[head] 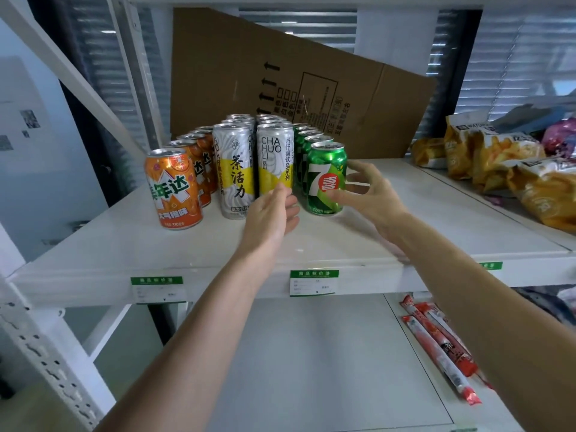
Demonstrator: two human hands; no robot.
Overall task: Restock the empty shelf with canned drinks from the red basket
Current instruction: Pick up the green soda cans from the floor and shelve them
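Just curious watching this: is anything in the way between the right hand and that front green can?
Nothing visible. The right hand is right beside the front green can, thumb on its label, fingers spread around its right side, on the shelf.
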